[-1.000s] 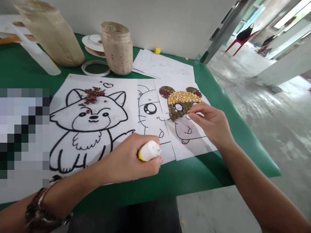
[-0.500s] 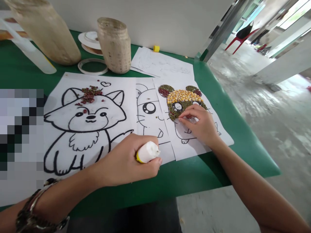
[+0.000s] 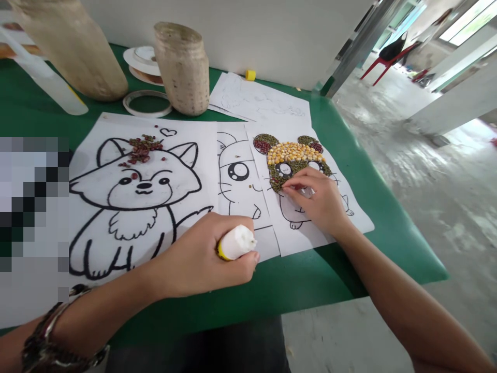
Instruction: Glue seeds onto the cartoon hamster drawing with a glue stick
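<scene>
My left hand is wrapped round a white glue bottle with a yellow band, its nozzle pointing up and to the right. On the right-hand sheet, my right hand pinches thumb and forefinger together at the lower left of a hamster drawing's face; whatever is between the tips is too small to make out. Yellow corn kernels cover that hamster's forehead, and green beans fill the band round its eyes. Red and green beans fill the ears. My fingers hide part of its face and body.
A fox drawing lies to the left, with a pile of red and green beans on its head. Behind are a cloudy jar, a larger container, a tape roll, a spool and a yellow cap.
My right fingertips have shifted very slightly left on the hamster's face. The left hand keeps its hold on the glue bottle, and the view has tilted a little.
</scene>
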A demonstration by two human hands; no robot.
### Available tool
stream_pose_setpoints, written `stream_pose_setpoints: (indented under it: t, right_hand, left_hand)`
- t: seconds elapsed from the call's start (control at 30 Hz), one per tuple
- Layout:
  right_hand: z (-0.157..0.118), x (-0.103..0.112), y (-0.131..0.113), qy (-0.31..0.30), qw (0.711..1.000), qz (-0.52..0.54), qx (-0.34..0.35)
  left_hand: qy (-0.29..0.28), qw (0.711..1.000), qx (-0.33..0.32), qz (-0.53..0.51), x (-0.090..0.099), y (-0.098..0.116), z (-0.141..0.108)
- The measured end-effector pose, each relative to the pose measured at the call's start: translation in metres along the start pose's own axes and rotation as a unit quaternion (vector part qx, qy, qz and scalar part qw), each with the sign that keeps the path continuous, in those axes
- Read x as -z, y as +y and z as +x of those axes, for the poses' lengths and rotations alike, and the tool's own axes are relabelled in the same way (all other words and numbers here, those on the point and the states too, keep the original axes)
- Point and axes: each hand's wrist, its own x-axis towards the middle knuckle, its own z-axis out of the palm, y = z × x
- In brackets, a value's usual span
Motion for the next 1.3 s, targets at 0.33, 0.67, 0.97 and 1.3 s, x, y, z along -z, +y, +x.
stream_pose_setpoints:
  t: [0.33,0.67,0.97,1.3]
  right_hand:
    - [0.002,-0.001,-0.004,-0.011,1.0,-0.005,-0.018]
    - [0.001,-0.002,-0.002,-0.008,1.0,-0.001,-0.004]
    - [0.001,0.0,-0.001,-0.004,1.0,-0.005,0.011]
    - [0.001,0.009,0.005,0.02,0.994,0.09,-0.066]
  left_hand:
    - [-0.003,1.0,0.006,0.009,0.001,0.001,0.0]
    - [0.009,1.0,-0.005,0.016,0.0,0.0,0.001]
    - [0.004,1.0,-0.003,0.011,0.0,0.0,0.0]
    - [0.004,1.0,0.019,0.004,0.0,0.001,0.0]
